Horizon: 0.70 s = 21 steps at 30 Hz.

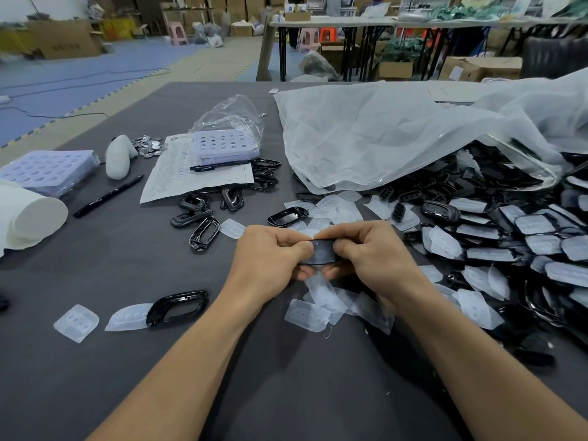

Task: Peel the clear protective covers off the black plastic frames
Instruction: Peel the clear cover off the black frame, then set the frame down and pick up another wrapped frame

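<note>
Two hands meet over the grey table (95,377): the left hand (270,259) and the right hand (372,253) both pinch one black frame (323,253) between thumbs and curled fingers, held just above the cloth. Loose clear covers (307,315) lie right beneath the hands. A bare frame (178,307) rests to the left, touching a cover. More bare frames (203,232) sit farther out. At right, a heap of covered frames (509,243) spills from a plastic bag (397,132). A pen (108,196) lies far left.
</note>
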Tool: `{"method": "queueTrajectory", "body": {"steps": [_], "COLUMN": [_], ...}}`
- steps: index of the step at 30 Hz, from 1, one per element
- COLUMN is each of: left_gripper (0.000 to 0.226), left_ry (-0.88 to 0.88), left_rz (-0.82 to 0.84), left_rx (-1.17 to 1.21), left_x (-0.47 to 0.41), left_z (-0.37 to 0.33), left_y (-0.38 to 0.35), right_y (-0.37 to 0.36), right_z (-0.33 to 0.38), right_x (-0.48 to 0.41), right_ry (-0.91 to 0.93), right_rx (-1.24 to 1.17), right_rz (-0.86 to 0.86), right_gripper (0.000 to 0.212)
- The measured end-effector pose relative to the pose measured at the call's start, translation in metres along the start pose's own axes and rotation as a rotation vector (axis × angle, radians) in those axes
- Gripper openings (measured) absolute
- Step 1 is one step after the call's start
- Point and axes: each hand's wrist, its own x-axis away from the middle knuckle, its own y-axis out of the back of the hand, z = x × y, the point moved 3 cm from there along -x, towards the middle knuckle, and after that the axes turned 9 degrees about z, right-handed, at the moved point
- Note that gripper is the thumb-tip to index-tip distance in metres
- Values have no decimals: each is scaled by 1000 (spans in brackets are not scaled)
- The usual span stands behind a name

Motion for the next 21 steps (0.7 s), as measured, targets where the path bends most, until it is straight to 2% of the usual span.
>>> {"method": "queueTrajectory", "body": {"steps": [3, 6, 10, 13, 15, 18, 21], "left_gripper": [27, 28, 33, 36, 31, 25, 23], "left_ry": [-14, -23, -54, -99, -107, -82, -96], "left_rz": [-7, -9, -23, -62, -72, -43, -48], "left_rx": [-9, -21, -15, 18, 77, 155, 128], "left_x": [-2, -3, -1, 3, 6, 11, 13], "left_z": [3, 5, 4, 1, -1, -3, -7], "left_y": [1, 2, -2, -4, -5, -13, -20], "right_y": [-2, 0, 3, 2, -1, 2, 34], "right_z": [1, 1, 3, 18, 28, 34, 29], "right_x": [1, 1, 3, 10, 17, 28, 39], "right_ry": [67, 80, 20, 110, 160, 151, 85], "right_rx": [67, 171, 176, 490, 654, 753, 790], "right_rz": [-29, -52, -57, -98, -90, -117, -193], "right_gripper": [27, 33, 42, 34, 40, 40, 38]}}
